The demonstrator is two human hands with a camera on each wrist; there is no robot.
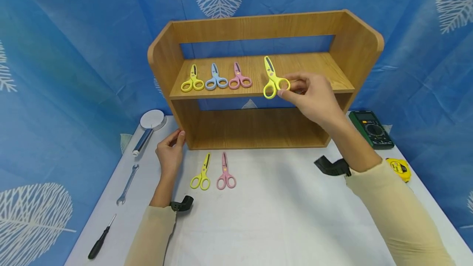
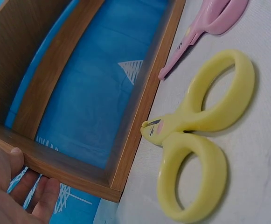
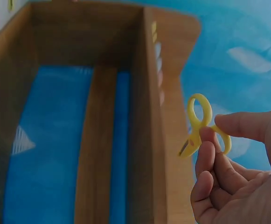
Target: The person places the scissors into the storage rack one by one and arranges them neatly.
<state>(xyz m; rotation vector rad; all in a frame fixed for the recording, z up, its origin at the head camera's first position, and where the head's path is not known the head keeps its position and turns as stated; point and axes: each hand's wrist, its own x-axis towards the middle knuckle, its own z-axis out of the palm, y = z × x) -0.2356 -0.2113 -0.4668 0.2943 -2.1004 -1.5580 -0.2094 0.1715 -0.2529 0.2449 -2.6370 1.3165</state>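
My right hand (image 1: 314, 95) pinches yellow scissors (image 1: 271, 78) by one handle loop, blades pointing up, in front of the upper shelf. In the right wrist view thumb and fingers meet on that loop of the scissors (image 3: 200, 112). On the upper board, left of the hand, lie yellow scissors (image 1: 192, 79), blue scissors (image 1: 215, 78) and pink scissors (image 1: 239, 77) in a row. My left hand (image 1: 171, 151) grips the lower left side panel of the wooden shelf (image 1: 258, 99), thumb on its front edge. Another yellow pair (image 2: 196, 116) and a pink pair (image 1: 225, 173) lie on the table before the shelf.
At the left lie a screwdriver (image 1: 101, 237), a wrench (image 1: 127, 184) and a dark-handled tool (image 1: 142, 142) by a round white object (image 1: 152, 119). A green multimeter (image 1: 371, 129) and a yellow tape measure (image 1: 400, 169) sit on the right. Blue cloth (image 1: 92, 73) hangs behind.
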